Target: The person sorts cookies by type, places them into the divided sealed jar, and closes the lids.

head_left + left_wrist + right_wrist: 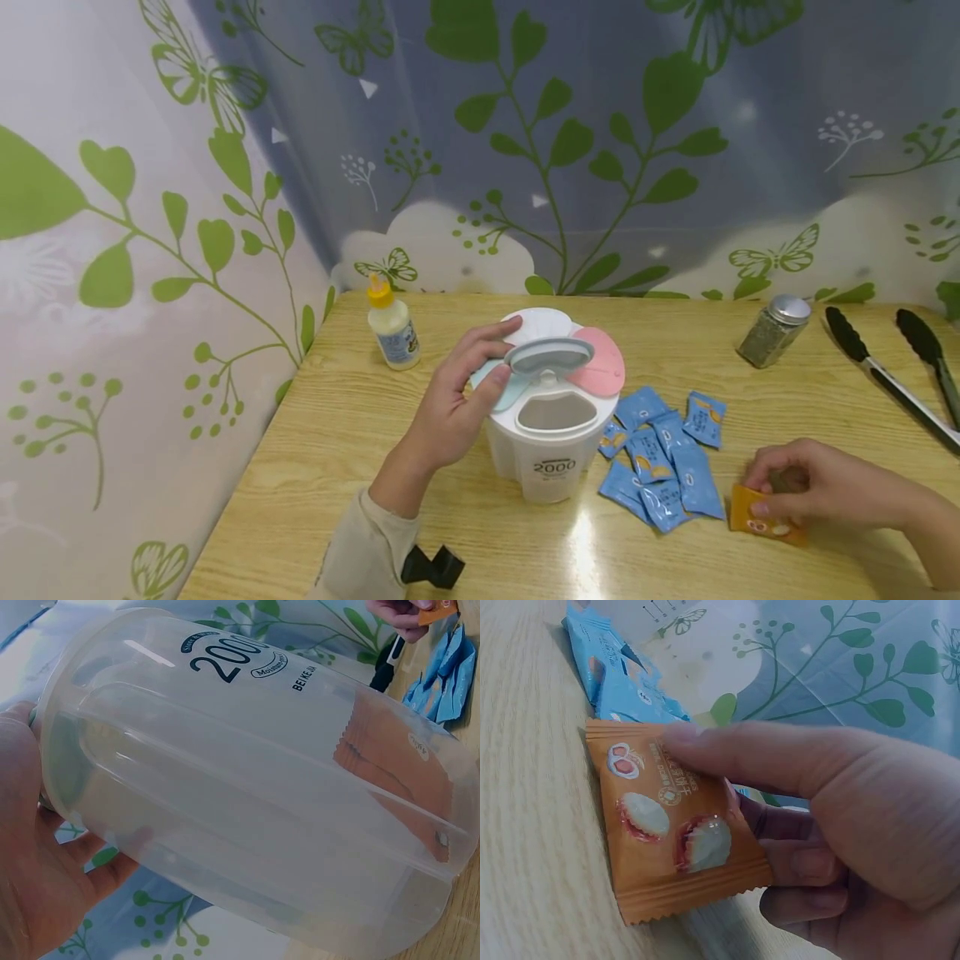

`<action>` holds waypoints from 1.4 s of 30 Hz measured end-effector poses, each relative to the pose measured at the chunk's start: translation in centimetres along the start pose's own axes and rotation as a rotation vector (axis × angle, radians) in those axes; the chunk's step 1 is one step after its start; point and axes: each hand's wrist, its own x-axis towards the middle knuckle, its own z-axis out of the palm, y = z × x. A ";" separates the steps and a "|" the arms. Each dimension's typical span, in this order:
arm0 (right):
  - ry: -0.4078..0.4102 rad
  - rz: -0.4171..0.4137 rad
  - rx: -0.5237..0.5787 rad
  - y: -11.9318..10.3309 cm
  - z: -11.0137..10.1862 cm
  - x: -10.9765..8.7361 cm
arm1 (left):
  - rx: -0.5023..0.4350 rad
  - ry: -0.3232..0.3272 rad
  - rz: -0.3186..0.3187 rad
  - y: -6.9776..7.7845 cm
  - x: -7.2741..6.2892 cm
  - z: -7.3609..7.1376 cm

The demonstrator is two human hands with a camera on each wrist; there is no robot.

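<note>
My left hand (462, 398) holds the top of a translucent storage container (225, 780) with a pinwheel of coloured lids, its fingers and thumb about the rim. The grey flap lid (551, 357) stands raised next to the thumb, above an uncovered opening. Through the container's wall, an orange packet (397, 772) shows at the bottom. At the right, my right hand (832, 492) pinches another orange snack packet (671, 825) between thumb and fingers, low over the table. Fruit pictures are printed on this packet. Several blue snack packets (651, 458) lie in a pile between container and right hand.
A small bottle with a yellow cap (393, 329) stands at the back left. At the back right are a glass spice jar (774, 332) and black-tipped tongs (892, 383). Patterned cloth (540, 167) rises behind the wooden table (322, 450).
</note>
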 end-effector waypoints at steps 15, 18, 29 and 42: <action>0.010 -0.060 0.142 -0.5 -0.6 -0.4 | 0.001 -0.001 0.001 0.0 0.0 0.0; 0.036 -0.083 0.169 -0.7 -0.6 -0.4 | 0.001 -0.002 0.001 0.0 0.0 0.0; 0.164 -0.198 0.108 -1.1 0.6 0.9 | -0.007 0.004 -0.002 0.0 0.0 0.1; 0.240 -0.315 0.107 -2.8 2.0 3.4 | -0.005 0.009 0.001 -0.1 0.0 0.2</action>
